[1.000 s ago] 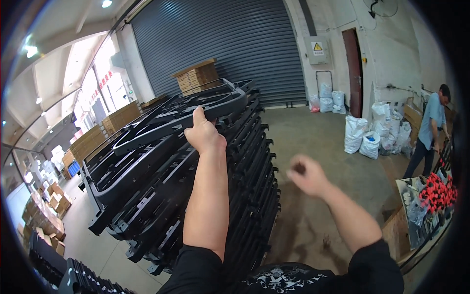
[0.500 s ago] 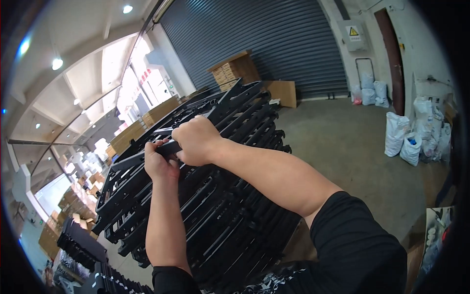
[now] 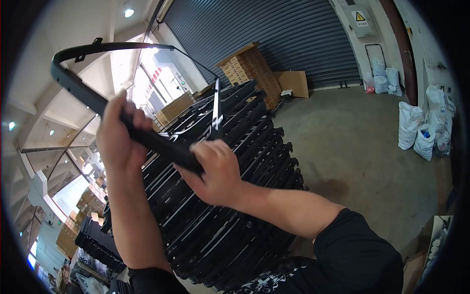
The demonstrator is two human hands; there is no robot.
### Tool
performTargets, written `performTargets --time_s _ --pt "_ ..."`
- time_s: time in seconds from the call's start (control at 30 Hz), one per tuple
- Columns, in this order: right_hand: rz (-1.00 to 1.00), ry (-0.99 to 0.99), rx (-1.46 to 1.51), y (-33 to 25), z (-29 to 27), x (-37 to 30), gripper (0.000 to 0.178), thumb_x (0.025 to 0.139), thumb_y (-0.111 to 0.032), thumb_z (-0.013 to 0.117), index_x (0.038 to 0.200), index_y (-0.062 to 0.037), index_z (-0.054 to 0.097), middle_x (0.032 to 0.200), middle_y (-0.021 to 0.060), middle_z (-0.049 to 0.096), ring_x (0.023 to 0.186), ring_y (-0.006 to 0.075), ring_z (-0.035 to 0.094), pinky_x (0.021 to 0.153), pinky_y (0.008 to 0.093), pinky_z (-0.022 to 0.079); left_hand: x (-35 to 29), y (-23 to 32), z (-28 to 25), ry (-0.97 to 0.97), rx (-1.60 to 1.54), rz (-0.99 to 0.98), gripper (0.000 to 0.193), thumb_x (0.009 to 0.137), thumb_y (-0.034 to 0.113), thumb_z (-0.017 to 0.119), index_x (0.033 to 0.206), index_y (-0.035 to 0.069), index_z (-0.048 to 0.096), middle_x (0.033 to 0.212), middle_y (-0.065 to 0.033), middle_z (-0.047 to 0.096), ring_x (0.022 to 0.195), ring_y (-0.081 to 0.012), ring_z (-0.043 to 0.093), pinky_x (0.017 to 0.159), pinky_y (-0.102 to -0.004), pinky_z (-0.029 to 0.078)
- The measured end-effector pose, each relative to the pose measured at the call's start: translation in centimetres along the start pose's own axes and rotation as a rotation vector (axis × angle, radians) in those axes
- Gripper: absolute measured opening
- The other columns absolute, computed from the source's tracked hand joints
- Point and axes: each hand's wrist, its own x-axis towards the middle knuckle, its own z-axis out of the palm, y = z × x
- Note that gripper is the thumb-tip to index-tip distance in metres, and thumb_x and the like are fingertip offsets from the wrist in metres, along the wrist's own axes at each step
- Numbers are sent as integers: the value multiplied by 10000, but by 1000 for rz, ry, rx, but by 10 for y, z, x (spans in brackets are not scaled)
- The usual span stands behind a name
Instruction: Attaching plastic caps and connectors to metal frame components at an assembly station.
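A black plastic frame (image 3: pixel 81 90), bent into a loop with small tabs along its edge, is tilted up in front of me. My left hand (image 3: pixel 120 134) wraps around its near bar, the fingers curled over the top. At the right end of that bar my right hand (image 3: pixel 215 169) grips it, slightly blurred. The far side of the loop rises above a tall stack (image 3: pixel 210 240) of similar black frames, and its right side comes down close to the top of the stack. Whether it touches the stack I cannot tell.
Cardboard boxes (image 3: pixel 245 68) stand behind the stack, before a grey roller shutter (image 3: pixel 293 44). White sacks (image 3: pixel 409 125) lean by the right wall. More black parts (image 3: pixel 95 235) are piled at lower left. Concrete floor (image 3: pixel 357 147) stretches to the right.
The frame has been raised off the stack and tilted up, its far side now high at the left. My left hand has moved up and left; my right hand is lower and farther right.
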Motion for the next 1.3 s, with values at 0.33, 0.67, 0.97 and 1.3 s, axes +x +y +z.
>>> performTargets --time_s 0.33,0.67,0.97,1.3 --pt "1409 -371 1495 167 -44 -78 855 896 -767 497 1175 38 564 1090 177 654 1068 294 639 979 457 495 -192 -87 -54 201 -107 115 171 965 68 511 892 126 368 621 -46 425 353 -147 400 297 -311 407" --pt "1528 156 1048 170 -48 -148 373 945 -442 701 865 -155 477 637 -44 409 491 87 385 442 261 307 -357 -147 -136 57 -152 -46 238 912 91 606 878 86 370 657 -86 477 390 -168 462 349 -342 492" --pt "1427 680 931 61 -117 -229 247 1015 -317 558 878 -127 480 658 -13 420 504 119 363 465 296 316 -339 -110 -207 -252 -239 -290 276 890 110 659 872 73 386 649 -102 493 400 -176 477 356 -351 495" --pt "1517 1493 503 -183 -188 -400 359 912 -355 665 845 -109 411 634 13 407 497 136 398 469 290 383 -297 -64 -124 -849 -683 -773 234 936 45 641 1011 70 421 708 -84 486 459 -156 459 413 -340 458"
